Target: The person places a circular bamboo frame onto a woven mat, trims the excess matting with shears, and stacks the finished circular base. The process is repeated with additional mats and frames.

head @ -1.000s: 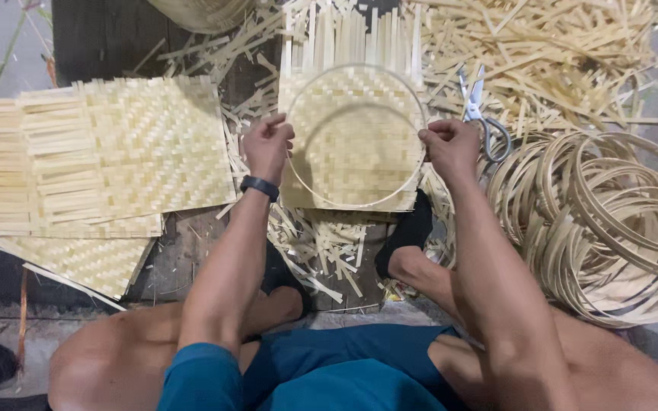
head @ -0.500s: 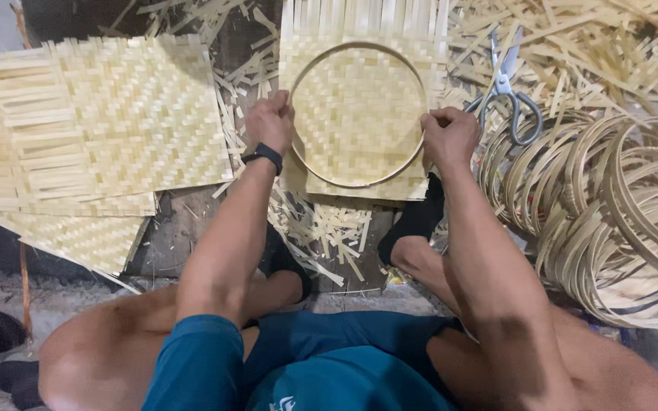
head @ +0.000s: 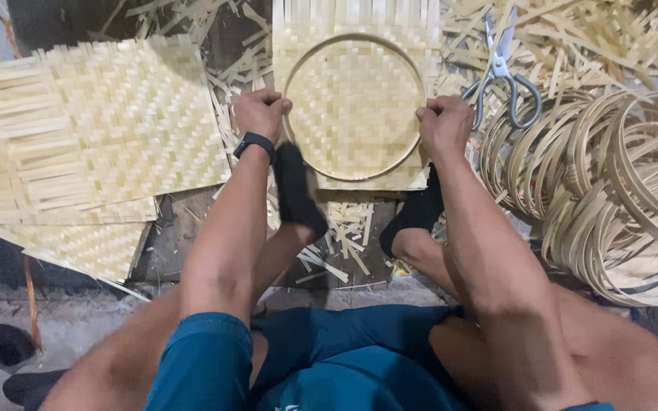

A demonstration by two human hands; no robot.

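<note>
A round bamboo hoop [head: 354, 106] lies on a square woven mat [head: 356, 91] on the floor, between the two hands. The left hand [head: 260, 113] has its fingers clamped on the hoop's left edge; the right hand [head: 443, 122] grips the right edge likewise. Scissors [head: 503, 72] lie just beyond the right fingers, beside stacked hoops [head: 603, 190]. Woven mats [head: 108, 129] lie outside the left fingers.

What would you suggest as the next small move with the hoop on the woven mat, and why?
Probably press the hoop down evenly. The left hand and right hand grip opposite sides, it lies centred on the woven mat, and both feet pin the mat's near edge.
</note>
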